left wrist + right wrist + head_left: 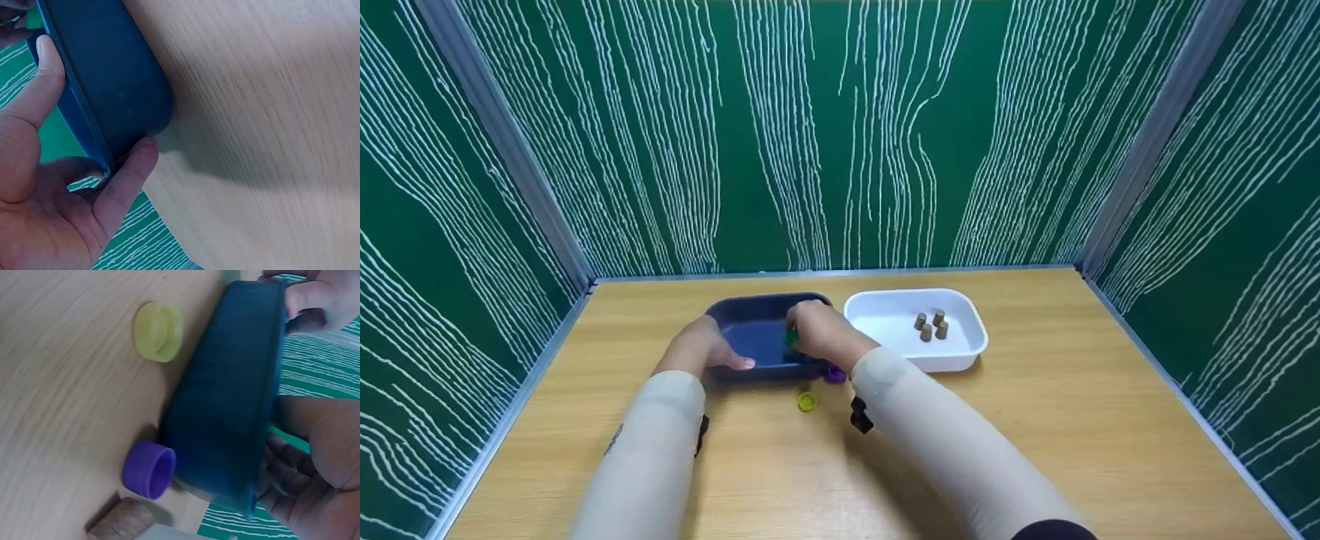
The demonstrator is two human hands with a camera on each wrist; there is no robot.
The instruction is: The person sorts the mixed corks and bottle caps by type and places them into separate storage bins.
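Partway there imo: four corks (926,332) in the white tray (885,330), right grip (826,331) pinching something green (790,337) at the dark tray (757,341), left grip (699,345) holding it; yellow cap (807,402), purple cap (834,374), another cork (124,520) left on the surface (1035,420)

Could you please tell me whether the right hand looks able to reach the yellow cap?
Probably yes: the yellow cap lies uncovered on the table outside the dark tray, though the right hand holds something green.
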